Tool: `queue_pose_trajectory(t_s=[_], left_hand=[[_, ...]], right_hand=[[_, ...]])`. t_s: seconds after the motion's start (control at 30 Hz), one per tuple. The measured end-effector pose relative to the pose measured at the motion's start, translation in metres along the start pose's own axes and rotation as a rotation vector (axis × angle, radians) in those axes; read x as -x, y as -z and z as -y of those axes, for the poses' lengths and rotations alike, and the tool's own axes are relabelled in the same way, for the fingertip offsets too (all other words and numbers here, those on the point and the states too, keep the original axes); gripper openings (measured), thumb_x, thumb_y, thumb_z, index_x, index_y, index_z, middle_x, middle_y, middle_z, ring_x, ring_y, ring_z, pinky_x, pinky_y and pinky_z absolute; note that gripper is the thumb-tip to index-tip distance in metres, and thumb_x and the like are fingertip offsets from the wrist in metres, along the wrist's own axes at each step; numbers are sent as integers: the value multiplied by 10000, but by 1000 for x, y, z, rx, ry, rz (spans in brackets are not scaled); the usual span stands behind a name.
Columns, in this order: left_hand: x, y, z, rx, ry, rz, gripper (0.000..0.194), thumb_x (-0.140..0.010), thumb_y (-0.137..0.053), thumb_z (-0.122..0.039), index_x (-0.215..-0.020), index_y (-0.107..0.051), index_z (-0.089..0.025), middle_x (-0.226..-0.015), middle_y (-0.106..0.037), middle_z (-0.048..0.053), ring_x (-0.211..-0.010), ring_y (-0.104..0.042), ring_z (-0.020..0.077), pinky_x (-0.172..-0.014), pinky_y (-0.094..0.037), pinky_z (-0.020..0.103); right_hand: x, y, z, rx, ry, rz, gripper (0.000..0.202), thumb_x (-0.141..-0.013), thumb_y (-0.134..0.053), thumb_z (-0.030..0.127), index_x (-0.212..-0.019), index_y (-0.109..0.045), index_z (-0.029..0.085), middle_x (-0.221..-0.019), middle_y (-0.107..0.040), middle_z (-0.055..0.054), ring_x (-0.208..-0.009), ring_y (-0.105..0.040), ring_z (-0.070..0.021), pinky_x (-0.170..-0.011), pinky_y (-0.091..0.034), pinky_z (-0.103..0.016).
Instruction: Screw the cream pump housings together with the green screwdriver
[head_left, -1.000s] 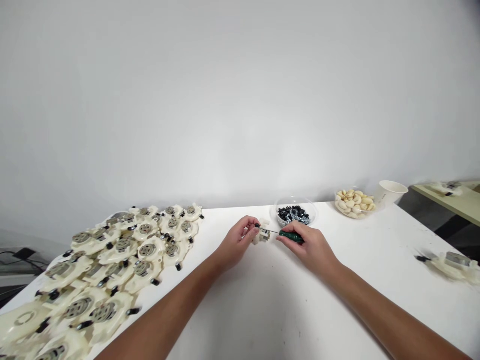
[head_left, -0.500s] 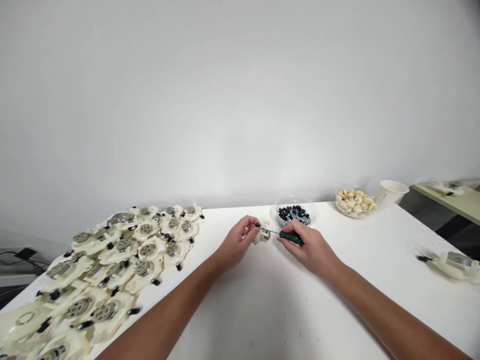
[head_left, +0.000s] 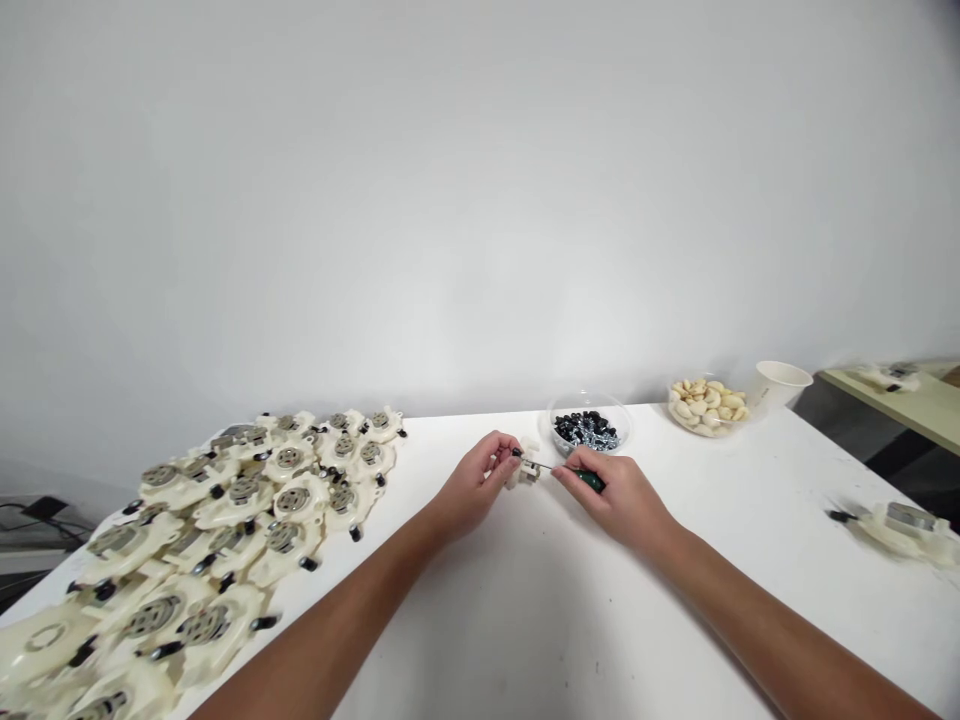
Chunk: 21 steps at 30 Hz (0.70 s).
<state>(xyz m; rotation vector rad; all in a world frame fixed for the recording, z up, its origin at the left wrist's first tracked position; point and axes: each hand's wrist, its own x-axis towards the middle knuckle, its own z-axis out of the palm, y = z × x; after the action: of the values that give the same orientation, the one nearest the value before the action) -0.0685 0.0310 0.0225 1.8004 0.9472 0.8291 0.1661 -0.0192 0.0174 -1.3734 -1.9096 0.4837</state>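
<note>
My left hand (head_left: 478,482) is closed on a small cream plastic part (head_left: 530,476) with metal bits, and a black piece (head_left: 516,453) shows at its fingertips. My right hand (head_left: 619,492) grips a screwdriver (head_left: 592,480) by its dark green handle. The thin shaft runs left, its tip reaching the black piece at my left fingers; whether it sits in a screw is too small to tell. Just behind my hands stands a clear bowl (head_left: 589,430) of black and silvery small parts.
Many cream plastic housings with round metal motors (head_left: 291,500) cover the table's left side. A second clear bowl (head_left: 709,405) holds cream-coloured oval pieces, beside a white paper cup (head_left: 782,380). Another housing (head_left: 900,530) lies at the right edge. A wall stands behind the table (head_left: 525,620).
My right hand's fingers have shifted forward along the screwdriver handle, covering more of it. The left hand and the part stay nearly still.
</note>
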Motion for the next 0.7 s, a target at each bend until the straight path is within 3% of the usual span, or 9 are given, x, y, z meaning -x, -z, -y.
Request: queue_pose_trajectory(t_s=[0.17,0.4,0.57,0.7], left_hand=[[0,1,2,-10,26,-13,218,-1020,-522,-426,-1093,-567,-226,-818,-473,-27,-743,-494,144,-686,-399,246],[0,0,6,9,14,-20,208,-1026,-516,-416,-1104,-564,-228,-825,-450,-27,-752,-491,138,-696,-411,247],[0,1,6,1,1,-13,208,-1029,-509,-412,-1086,-567,-221,-829,-475,-17,-763,-494,145,-699,-414,250],[0,2,2,-9,-3,1,218,-1031,-502,-421,-1077,-565,-217,-822,-487,-15,-755,-485,148,-696,-408,254]], right_hand=[[0,-2,-5,-93,47,-2,164,-958,-645,371,-938,-536,249,-819,-676,11,-675,-583,-169,-620,-419,-264],[1,-4,-10,-75,58,-15,183,-968,-640,416,-933,-647,237,-821,-710,-12,-673,-584,-181,-621,-397,-285],[-2,-9,-6,-280,-169,95,356,-959,-618,507,-767,-620,207,-664,-556,25,-618,-474,-149,-560,-329,-259],[-2,-11,-4,-323,-209,170,438,-988,-542,536,-725,-625,196,-582,-447,47,-545,-397,-128,-509,-275,-246]])
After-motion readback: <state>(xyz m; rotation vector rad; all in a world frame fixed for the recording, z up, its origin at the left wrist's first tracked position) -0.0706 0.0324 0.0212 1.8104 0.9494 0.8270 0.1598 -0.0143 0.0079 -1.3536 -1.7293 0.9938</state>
